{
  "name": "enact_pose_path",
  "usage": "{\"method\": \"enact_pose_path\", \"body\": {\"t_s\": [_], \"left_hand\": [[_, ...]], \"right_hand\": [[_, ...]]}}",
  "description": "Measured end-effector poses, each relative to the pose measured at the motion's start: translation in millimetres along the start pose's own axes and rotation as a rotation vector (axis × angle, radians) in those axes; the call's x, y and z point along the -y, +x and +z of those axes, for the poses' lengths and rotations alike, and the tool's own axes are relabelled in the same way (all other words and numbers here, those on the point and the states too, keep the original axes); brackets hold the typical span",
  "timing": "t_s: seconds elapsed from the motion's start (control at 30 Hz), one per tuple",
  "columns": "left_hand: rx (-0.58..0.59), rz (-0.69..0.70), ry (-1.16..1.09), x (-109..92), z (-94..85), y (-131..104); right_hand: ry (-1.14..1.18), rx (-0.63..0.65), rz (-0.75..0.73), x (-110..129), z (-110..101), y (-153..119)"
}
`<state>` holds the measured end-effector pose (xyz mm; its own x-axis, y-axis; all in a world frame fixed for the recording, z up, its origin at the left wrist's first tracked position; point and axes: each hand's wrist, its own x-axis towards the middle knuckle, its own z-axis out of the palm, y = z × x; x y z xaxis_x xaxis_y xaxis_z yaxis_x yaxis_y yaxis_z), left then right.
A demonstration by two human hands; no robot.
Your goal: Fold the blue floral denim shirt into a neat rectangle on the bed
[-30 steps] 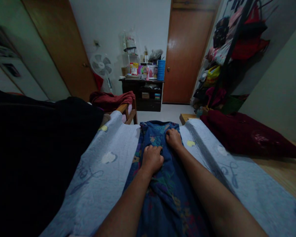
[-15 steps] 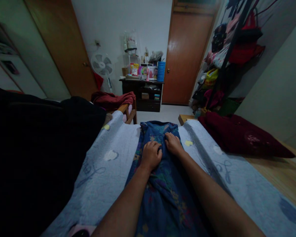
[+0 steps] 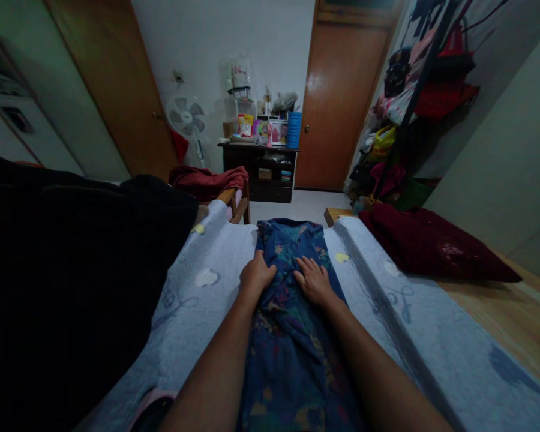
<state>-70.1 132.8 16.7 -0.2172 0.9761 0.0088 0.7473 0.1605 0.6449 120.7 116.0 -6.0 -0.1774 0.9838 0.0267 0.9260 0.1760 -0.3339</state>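
A long blue garment (image 3: 292, 360) with a floral pattern, possibly trousers, lies stretched away from me on the bed, its far end edged by a dark band. At its left edge, my left hand (image 3: 256, 279) is closed on the cloth, the thumb on top and the other fingers mostly hidden. My right hand (image 3: 315, 281) rests flat on the right half of the garment, fingers spread. Some wrinkles run through the fabric between and below the hands.
A grey-blue patterned sheet (image 3: 193, 324) covers the bed. Black cloth (image 3: 72, 288) is heaped at left; a dark red cushion-like bundle (image 3: 432, 243) lies at right. Beyond stand a wooden chair (image 3: 238, 210) with red cloth, a fan (image 3: 186, 117) and a dark cabinet (image 3: 256, 174).
My left hand has moved left from the garment's middle to its left edge. My right hand has slid slightly toward me and spread its fingers. The garment's far part looks flatter.
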Motion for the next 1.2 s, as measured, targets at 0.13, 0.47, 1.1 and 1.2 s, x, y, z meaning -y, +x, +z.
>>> {"method": "enact_pose_path", "body": {"t_s": [0.13,0.47,1.1,1.2], "left_hand": [[0.039,-0.022,-0.376,5.5,-0.6,9.8],[0.161,-0.23,-1.237,6.9,3.0,12.2],[0.259,-0.259,-1.498,0.4,12.5,10.4],[0.268,-0.241,-1.5,-1.7,11.5,9.3]], "right_hand": [[-0.018,0.033,0.007,3.9,-0.7,-1.3],[-0.021,-0.133,-0.148,13.4,-13.0,21.7],[0.182,-0.273,-0.018,2.4,0.1,23.7],[0.099,-0.107,-0.068,2.9,5.4,15.4]]}}
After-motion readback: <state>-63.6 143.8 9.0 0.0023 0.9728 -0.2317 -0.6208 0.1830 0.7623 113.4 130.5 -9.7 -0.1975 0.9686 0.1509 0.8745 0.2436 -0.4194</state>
